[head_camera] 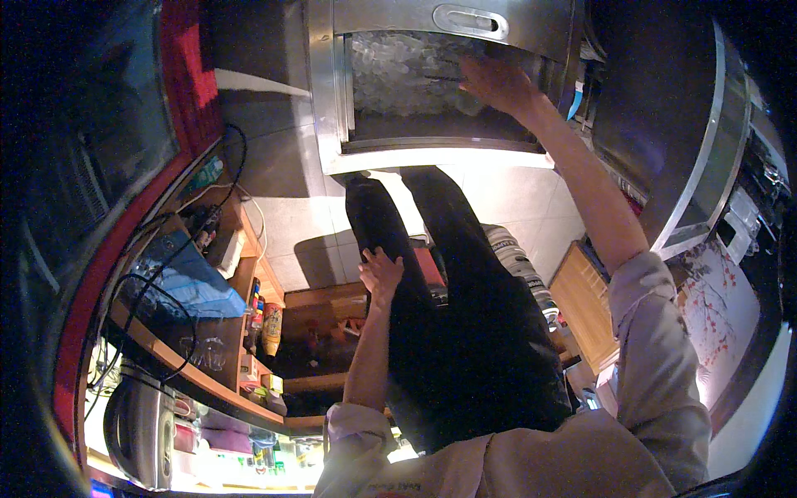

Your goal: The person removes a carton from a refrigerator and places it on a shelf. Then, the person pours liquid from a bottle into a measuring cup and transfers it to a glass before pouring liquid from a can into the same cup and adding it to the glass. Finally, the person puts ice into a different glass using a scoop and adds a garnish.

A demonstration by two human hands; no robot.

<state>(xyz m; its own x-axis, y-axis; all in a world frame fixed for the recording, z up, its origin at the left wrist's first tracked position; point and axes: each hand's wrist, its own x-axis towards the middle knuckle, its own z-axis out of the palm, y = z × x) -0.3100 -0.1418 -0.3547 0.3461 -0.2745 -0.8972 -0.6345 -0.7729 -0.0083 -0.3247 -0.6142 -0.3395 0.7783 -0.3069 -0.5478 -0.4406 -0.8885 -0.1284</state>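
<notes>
Ice cubes (405,68) fill the bin of a stainless steel ice machine (327,124) ahead of me. Over the right part of the bin opening reaches my right hand (498,87); its fingertips are dim and blurred, and whether they hold anything is unclear. Above the opening is a metal door with an oval recessed handle (471,22). My left hand (381,272) rests by the thigh of my black trousers (498,324), fingers apart and nothing in them.
At the left, wooden shelves (249,292) hold a blue plastic bag (193,286), bottles (272,324) and small boxes, with black cables (168,267) hanging across. Striped cans (514,255) and a wooden board (582,305) stand right of my legs.
</notes>
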